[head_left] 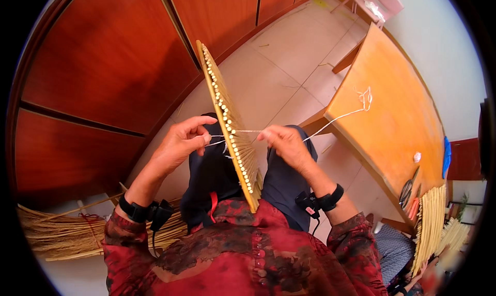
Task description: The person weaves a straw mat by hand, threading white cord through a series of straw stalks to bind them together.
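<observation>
A panel of thin straw-coloured stalks, with cut ends lined up along a pale strip, stands on edge between my knees. White string crosses it. Left of the panel, my left hand pinches string between thumb and fingers, its index finger stretched toward the strip. On the other side, my right hand is closed on the string, holding it fairly taut. From there the string runs to a loose tangle on the wooden table. The panel's lower end rests near my lap.
Scissors and a small white ball lie on the table. Long stalks lie at lower left, beside reddish cabinets. Another person's hand is near a second stalk panel. A pink chair stands far off.
</observation>
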Motion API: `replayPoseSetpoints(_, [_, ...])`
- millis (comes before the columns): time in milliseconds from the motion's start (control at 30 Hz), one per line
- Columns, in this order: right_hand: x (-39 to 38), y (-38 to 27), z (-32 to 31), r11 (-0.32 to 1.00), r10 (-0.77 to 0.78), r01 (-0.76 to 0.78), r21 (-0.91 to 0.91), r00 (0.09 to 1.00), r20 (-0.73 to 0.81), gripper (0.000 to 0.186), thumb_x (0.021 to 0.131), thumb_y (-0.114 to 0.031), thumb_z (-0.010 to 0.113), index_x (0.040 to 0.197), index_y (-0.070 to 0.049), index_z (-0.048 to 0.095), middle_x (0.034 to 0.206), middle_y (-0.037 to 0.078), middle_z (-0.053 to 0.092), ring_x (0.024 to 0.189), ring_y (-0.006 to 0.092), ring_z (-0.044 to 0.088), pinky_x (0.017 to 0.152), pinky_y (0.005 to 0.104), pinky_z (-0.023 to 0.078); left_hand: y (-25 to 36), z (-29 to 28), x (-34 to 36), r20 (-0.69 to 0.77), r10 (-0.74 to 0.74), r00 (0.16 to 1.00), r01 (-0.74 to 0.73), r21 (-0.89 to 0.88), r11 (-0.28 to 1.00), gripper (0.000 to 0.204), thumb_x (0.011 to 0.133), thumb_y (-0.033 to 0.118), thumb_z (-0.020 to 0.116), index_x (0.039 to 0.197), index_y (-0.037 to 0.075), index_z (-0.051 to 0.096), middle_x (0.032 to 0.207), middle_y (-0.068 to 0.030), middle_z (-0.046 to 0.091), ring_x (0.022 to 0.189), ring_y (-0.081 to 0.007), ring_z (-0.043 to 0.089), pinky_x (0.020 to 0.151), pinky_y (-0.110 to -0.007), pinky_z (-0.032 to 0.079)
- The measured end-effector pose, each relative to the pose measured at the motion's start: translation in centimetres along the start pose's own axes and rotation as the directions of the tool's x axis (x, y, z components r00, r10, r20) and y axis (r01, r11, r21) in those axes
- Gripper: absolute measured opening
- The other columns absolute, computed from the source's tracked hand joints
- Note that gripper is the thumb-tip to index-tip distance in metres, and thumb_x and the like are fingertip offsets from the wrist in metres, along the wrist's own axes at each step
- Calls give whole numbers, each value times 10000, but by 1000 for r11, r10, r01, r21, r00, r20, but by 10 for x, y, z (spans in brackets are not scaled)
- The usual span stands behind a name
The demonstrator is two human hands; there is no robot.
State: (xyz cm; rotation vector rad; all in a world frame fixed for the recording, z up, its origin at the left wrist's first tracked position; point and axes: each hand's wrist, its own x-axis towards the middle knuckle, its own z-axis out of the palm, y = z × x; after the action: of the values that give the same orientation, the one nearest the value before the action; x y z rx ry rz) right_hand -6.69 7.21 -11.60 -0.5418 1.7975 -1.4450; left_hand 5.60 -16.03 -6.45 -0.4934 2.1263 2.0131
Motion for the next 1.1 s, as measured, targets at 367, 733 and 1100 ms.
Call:
replayPoseSetpoints(367, [37,24,38,447,-112,187,875,982,-152,214,928,-189,441,883,6,518,989,180,594,928,277,596,841,395,485,41,39,21,164,281,946,-295,796,529,551,709,-92,481,1179,189,542,1068,-110,471,815,-302,549,723,-347,471])
replayPoseSetpoints(733, [42,18,29,200,-95,240,950,970,-225,188,895,-172,480,867,10,519,863,137,581,875,267,593,807,416,488,28,18,25,364,393,844,-458,871,177,282,712,-39,532,928,120,619,1078,-116,479,777,-283,563,648,-369,483])
replayPoseSetpoints(1100, [-2,-49,-7,828,-216,301,473,950,-226,222,927,-209,473,820,-26,538,731,24,556,495,24,412,431,171,358,6,-2,26,601,236,764,-626,779,43,297,683,-10,547,965,82,558,1101,-100,491,873,-262,513,732,-355,414])
